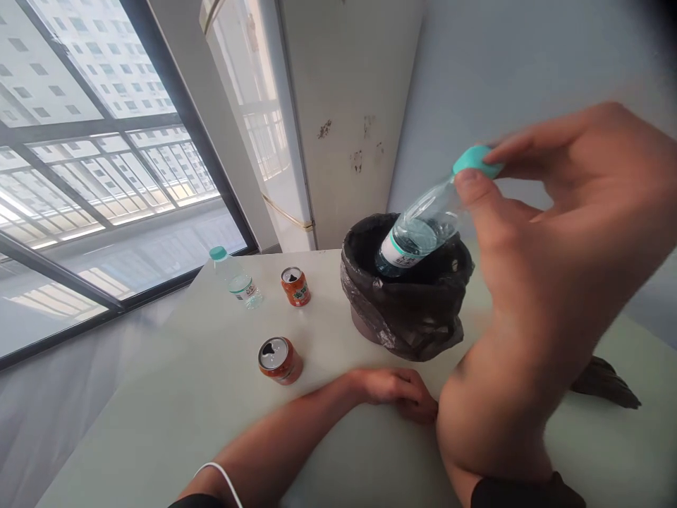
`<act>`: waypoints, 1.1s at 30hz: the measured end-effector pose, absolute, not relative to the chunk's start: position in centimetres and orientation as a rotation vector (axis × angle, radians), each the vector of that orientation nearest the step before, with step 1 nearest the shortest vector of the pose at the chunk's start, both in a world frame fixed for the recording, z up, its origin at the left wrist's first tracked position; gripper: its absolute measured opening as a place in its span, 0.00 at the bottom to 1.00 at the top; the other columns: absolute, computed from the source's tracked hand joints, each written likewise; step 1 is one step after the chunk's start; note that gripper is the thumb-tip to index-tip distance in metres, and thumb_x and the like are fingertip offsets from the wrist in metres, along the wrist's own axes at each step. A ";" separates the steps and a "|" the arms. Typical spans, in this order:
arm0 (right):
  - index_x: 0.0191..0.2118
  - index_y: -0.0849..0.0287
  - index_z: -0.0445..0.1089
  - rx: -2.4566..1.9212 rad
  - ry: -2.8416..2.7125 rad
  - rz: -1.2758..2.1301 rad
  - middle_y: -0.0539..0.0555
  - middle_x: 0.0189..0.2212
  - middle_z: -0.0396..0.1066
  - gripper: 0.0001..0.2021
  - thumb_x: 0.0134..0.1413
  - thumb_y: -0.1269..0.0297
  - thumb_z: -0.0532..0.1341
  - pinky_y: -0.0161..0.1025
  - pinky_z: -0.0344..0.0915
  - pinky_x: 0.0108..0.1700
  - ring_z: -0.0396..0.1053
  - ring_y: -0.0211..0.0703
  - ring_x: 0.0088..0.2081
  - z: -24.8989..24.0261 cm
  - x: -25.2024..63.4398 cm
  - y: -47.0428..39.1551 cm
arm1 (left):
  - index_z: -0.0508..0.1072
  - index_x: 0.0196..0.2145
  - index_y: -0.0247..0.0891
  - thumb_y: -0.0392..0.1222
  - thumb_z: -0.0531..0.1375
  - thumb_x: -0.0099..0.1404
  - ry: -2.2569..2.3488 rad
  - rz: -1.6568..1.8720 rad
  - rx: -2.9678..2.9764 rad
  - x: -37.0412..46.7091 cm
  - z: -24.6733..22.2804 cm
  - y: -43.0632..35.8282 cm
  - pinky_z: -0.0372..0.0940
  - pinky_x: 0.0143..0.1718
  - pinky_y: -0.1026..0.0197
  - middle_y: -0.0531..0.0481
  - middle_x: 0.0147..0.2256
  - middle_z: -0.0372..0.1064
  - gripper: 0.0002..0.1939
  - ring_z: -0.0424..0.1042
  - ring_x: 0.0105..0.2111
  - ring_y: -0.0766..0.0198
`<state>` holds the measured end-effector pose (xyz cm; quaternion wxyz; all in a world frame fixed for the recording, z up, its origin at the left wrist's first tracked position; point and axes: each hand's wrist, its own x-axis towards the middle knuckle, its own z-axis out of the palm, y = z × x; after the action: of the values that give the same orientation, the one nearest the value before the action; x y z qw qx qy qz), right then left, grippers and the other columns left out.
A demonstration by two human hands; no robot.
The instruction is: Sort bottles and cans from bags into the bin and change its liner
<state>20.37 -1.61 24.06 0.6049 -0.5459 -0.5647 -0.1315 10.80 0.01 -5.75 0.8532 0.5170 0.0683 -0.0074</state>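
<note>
My right hand (529, 176) pinches the teal cap of a clear plastic bottle (423, 219) between thumb and fingers. The bottle slants down to the left, its labelled base within the mouth of a trash bin (364, 328) lined with a black plastic bag (417, 321). My left hand (396, 391) rests on the table in front of the bin, fingers curled into a loose fist with nothing showing in them. To its left stand a nearer orange drink can (280, 361) and a farther orange can (295, 287), both with opened tops. Another teal-capped plastic bottle (240, 282) is upright near the table's left edge.
A pale table (174, 416) carries everything. Some dark folded material (606, 384) lies at the right, partly behind my right forearm. A white refrigerator (343, 85) with scuffed patches stands behind the table. Glass balcony doors (116, 190) are on the left.
</note>
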 end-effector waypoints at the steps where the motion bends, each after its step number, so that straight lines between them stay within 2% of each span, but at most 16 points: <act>1: 0.42 0.58 0.77 -1.239 -1.296 -0.326 0.56 0.40 0.77 0.07 0.59 0.74 0.65 0.42 0.78 0.40 0.78 0.47 0.44 23.9 20.4 -1.4 | 0.60 0.16 0.38 0.62 0.71 0.53 0.148 -0.018 1.088 10.8 -5.6 0.0 0.45 0.26 0.60 0.56 0.18 0.48 0.31 0.47 0.22 0.70; 3: 0.39 0.57 0.78 -1.213 -1.306 -0.344 0.52 0.36 0.79 0.08 0.56 0.75 0.67 0.39 0.78 0.36 0.79 0.44 0.39 23.7 20.5 -1.0 | 0.58 0.15 0.38 0.62 0.71 0.53 0.153 -0.017 1.084 10.8 -5.3 -0.1 0.43 0.26 0.60 0.56 0.18 0.47 0.32 0.46 0.22 0.70; 7: 0.37 0.54 0.77 -1.241 -1.358 -0.297 0.50 0.36 0.79 0.06 0.57 0.73 0.67 0.38 0.78 0.36 0.79 0.43 0.39 23.2 20.8 -0.3 | 0.55 0.15 0.40 0.60 0.70 0.53 0.159 -0.024 1.070 10.8 -4.6 -0.3 0.41 0.26 0.59 0.57 0.19 0.43 0.31 0.44 0.23 0.70; 11: 0.35 0.54 0.76 -1.310 -1.444 -0.202 0.51 0.35 0.80 0.02 0.59 0.67 0.67 0.40 0.78 0.40 0.79 0.44 0.38 22.9 21.2 0.0 | 0.52 0.15 0.41 0.60 0.70 0.54 0.161 -0.031 1.062 10.7 -4.0 -0.4 0.40 0.27 0.58 0.58 0.20 0.41 0.33 0.43 0.23 0.69; 15: 0.35 0.52 0.76 -1.393 -1.541 -0.106 0.50 0.35 0.79 0.03 0.61 0.62 0.65 0.44 0.76 0.44 0.78 0.45 0.37 22.8 21.4 0.0 | 0.52 0.16 0.41 0.58 0.68 0.56 0.137 -0.031 1.063 10.7 -3.6 -0.4 0.39 0.27 0.58 0.57 0.20 0.42 0.31 0.42 0.24 0.69; 21: 0.34 0.49 0.75 -1.523 -1.595 0.005 0.50 0.33 0.78 0.04 0.58 0.59 0.68 0.45 0.74 0.44 0.77 0.47 0.37 22.6 21.8 0.4 | 0.51 0.16 0.41 0.57 0.68 0.57 0.152 -0.015 1.056 10.6 -3.4 -0.5 0.38 0.27 0.57 0.58 0.19 0.40 0.32 0.42 0.23 0.70; 28: 0.36 0.49 0.76 -1.653 -1.660 0.153 0.50 0.35 0.78 0.05 0.54 0.59 0.70 0.46 0.71 0.41 0.77 0.50 0.41 22.0 22.2 1.0 | 0.52 0.16 0.41 0.50 0.65 0.59 0.130 0.009 1.051 10.6 -3.7 -0.4 0.38 0.29 0.56 0.58 0.20 0.41 0.27 0.42 0.24 0.69; 33: 0.34 0.50 0.75 -1.650 -1.792 0.160 0.49 0.34 0.78 0.04 0.52 0.62 0.69 0.43 0.70 0.39 0.76 0.48 0.38 21.6 22.3 1.3 | 0.52 0.15 0.41 0.52 0.67 0.57 0.175 -0.009 1.047 10.6 -3.4 -0.5 0.38 0.28 0.56 0.58 0.19 0.42 0.28 0.42 0.23 0.70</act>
<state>22.33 1.28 21.56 0.3432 -0.6349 -0.6894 0.0614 10.63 -0.46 -3.41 0.8625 0.4991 0.0835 -0.0042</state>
